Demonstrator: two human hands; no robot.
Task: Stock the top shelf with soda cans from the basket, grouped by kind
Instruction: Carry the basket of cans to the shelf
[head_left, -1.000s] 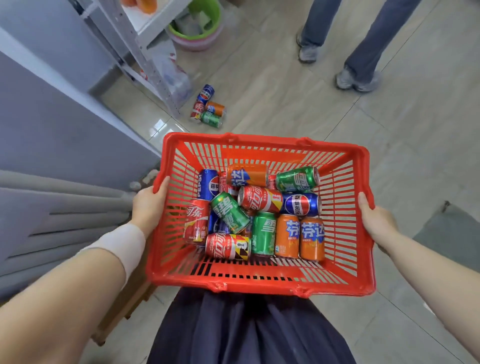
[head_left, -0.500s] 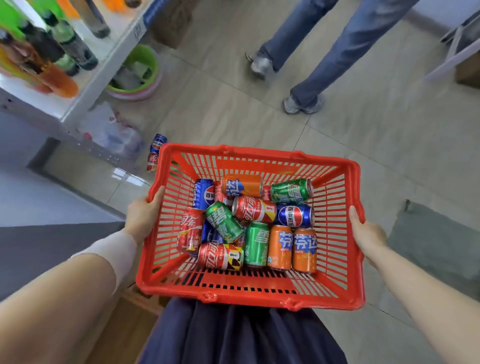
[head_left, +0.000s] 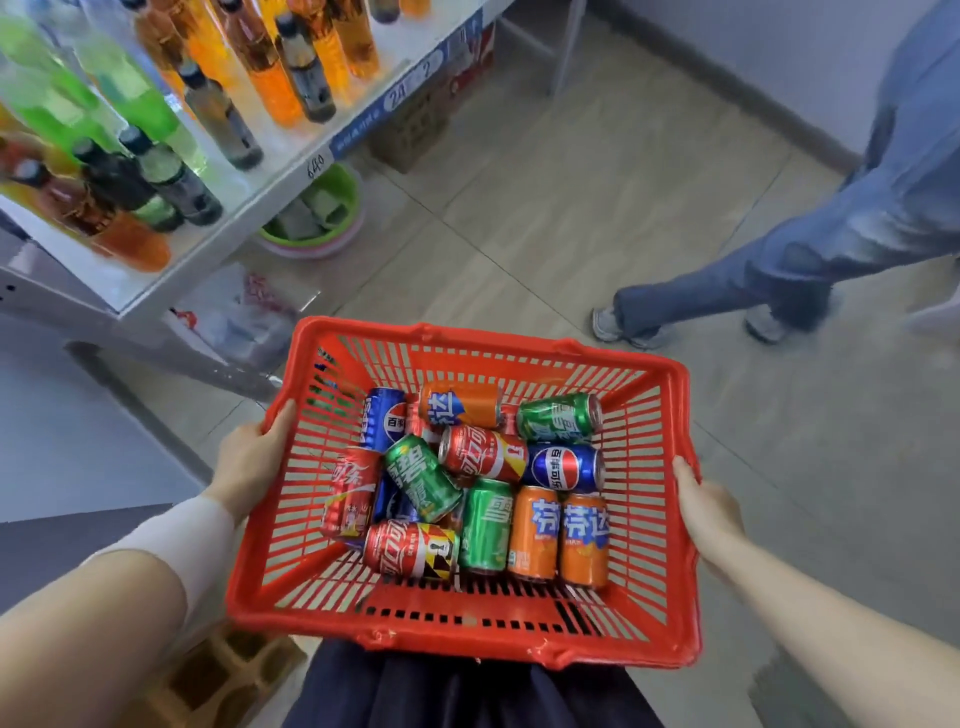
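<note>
A white shelf (head_left: 236, 189) carries upright bottles (head_left: 218, 117) crowded together: orange, green and dark ones. Under it, on the tiled floor (head_left: 545, 218), sit a green basin (head_left: 349, 200), a cardboard box (head_left: 415, 130) farther back, and clear plastic bags (head_left: 244, 317) nearer.

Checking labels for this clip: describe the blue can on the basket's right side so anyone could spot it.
Find the red basket. Near its right wall a green can lies farthest, two orange cans nearest, and the blue can lies crosswise between them. It is the only blue one on that side, its round logo facing up.
</note>
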